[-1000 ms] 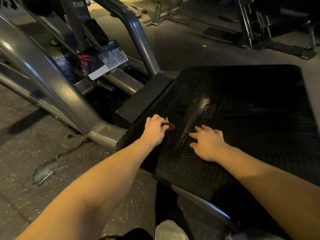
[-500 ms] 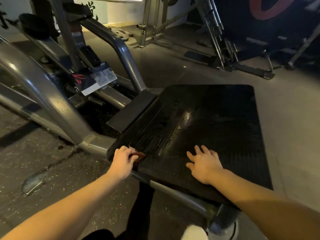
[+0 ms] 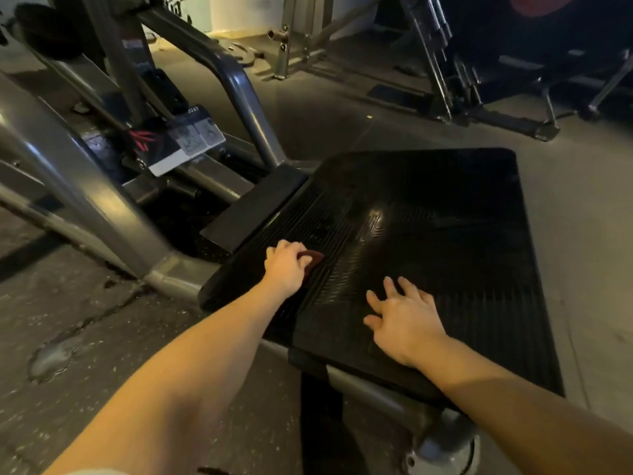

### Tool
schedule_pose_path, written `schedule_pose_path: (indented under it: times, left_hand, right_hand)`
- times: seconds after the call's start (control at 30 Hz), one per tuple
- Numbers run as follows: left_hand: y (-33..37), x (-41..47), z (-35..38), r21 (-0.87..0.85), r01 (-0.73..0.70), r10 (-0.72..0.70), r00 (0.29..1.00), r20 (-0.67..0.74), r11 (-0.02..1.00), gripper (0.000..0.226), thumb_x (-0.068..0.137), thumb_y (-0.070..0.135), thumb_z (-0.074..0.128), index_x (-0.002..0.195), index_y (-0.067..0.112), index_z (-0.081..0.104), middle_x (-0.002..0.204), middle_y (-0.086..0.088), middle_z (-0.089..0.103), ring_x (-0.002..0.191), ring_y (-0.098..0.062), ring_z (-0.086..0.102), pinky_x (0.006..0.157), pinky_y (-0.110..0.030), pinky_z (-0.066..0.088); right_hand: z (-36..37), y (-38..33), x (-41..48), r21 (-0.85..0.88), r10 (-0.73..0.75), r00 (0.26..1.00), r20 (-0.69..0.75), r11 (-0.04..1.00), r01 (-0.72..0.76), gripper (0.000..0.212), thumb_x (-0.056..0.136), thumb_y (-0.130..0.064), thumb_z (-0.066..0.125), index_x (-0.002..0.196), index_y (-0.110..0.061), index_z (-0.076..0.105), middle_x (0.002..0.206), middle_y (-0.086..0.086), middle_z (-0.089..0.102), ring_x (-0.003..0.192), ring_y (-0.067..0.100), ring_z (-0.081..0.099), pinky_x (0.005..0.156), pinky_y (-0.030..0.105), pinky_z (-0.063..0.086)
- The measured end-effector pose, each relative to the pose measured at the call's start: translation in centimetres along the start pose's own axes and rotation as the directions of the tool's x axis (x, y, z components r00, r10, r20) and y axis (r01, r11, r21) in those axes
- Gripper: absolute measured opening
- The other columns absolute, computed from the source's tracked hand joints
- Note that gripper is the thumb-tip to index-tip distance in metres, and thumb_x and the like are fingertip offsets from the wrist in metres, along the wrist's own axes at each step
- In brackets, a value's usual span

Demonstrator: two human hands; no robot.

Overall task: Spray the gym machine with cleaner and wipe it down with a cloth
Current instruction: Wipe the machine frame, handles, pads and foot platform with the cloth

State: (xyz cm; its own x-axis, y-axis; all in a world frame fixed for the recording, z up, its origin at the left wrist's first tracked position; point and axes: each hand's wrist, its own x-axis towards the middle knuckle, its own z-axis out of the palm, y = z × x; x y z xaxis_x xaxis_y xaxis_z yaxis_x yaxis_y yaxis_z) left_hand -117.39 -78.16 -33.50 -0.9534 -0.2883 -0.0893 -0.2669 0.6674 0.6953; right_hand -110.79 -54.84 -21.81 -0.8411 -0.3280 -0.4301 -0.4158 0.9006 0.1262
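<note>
The gym machine's black ribbed footplate (image 3: 445, 217) fills the middle of the view, tilted and shiny with wet streaks. My left hand (image 3: 286, 269) grips a small dark red cloth (image 3: 313, 258) and presses it on the plate's left part. Most of the cloth is hidden under my fingers. My right hand (image 3: 400, 320) lies flat on the plate's near part, fingers spread. No spray bottle is in view.
The machine's grey steel frame (image 3: 85, 186) slopes up at the left, with an instruction label (image 3: 186, 145) on it. A grey tube (image 3: 376, 382) runs under the plate's near edge. Other gym machines (image 3: 479, 63) stand at the back. The speckled floor (image 3: 51, 354) has a worn patch.
My left hand has slid the cloth from the plate's near left edge back up onto the plate. My right hand has stayed flat on the plate, with its fingers now spread wider.
</note>
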Motion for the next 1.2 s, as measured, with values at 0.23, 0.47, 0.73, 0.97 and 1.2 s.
schedule_pose_path:
  times: [0.23, 0.47, 0.73, 0.97, 1.2]
  left_hand:
    - [-7.1, -10.4, -1.1, 0.139, -0.185, 0.196, 0.978, -0.071, 0.973, 0.015, 0.101, 0.026, 0.062, 0.114, 0.023, 0.069, 0.118, 0.002, 0.056, 0.112, -0.025, 0.051, 0.090, -0.026, 0.026]
    - [0.8, -8.0, 0.8, 0.089, -0.184, 0.184, 0.983, 0.010, 0.979, 0.016, 0.102, 0.029, 0.059, 0.112, 0.022, 0.070, 0.120, 0.002, 0.053, 0.117, -0.024, 0.045, 0.097, -0.031, 0.029]
    - [3.1, -6.9, 2.3, 0.075, -0.130, 0.132, 0.991, -0.032, 0.989, 0.025, 0.106, 0.030, 0.054, 0.125, 0.018, 0.065, 0.130, -0.008, 0.049, 0.117, -0.033, 0.041, 0.103, -0.040, 0.031]
    - [1.3, -16.9, 0.9, 0.023, -0.307, 0.306, 0.951, 0.037, 0.952, 0.013, 0.104, 0.025, 0.057, 0.111, 0.022, 0.067, 0.113, 0.007, 0.049, 0.104, -0.019, 0.041, 0.094, -0.029, 0.033]
    - [8.6, -10.4, 3.4, 0.066, -0.209, 0.207, 0.978, 0.035, 0.976, 0.020, 0.105, 0.029, 0.055, 0.116, 0.017, 0.067, 0.123, -0.003, 0.051, 0.117, -0.025, 0.040, 0.100, -0.038, 0.035]
  right_hand:
    - [0.7, 0.3, 0.2, 0.047, 0.009, 1.000, -0.016, 0.999, -0.008, 0.062, 0.108, -0.049, 0.037, 0.164, -0.029, 0.021, 0.173, 0.011, 0.005, 0.159, 0.035, 0.000, 0.126, 0.050, 0.011]
    - [-0.7, 1.0, 0.4, 0.088, -0.024, 1.000, -0.004, 0.996, 0.025, 0.053, 0.106, -0.044, 0.045, 0.156, -0.030, 0.041, 0.168, 0.007, 0.025, 0.153, 0.032, 0.018, 0.122, 0.050, 0.022]
    - [-2.2, 8.0, -2.0, 0.313, 0.113, 0.987, -0.112, 0.947, -0.073, 0.049, 0.108, -0.035, 0.047, 0.156, -0.030, 0.042, 0.168, -0.001, 0.028, 0.157, 0.023, 0.014, 0.125, 0.049, 0.013]
    - [0.1, 11.1, -4.7, 0.220, 0.124, 0.990, -0.062, 0.970, -0.107, 0.049, 0.109, -0.044, 0.041, 0.157, -0.040, 0.035, 0.172, -0.001, 0.014, 0.159, 0.024, 0.004, 0.126, 0.051, 0.007]
    - [1.2, 11.4, -5.2, 0.235, 0.112, 0.988, -0.109, 0.968, -0.083, 0.048, 0.109, -0.045, 0.038, 0.157, -0.042, 0.033, 0.173, -0.004, 0.010, 0.159, 0.021, -0.001, 0.126, 0.048, 0.001]
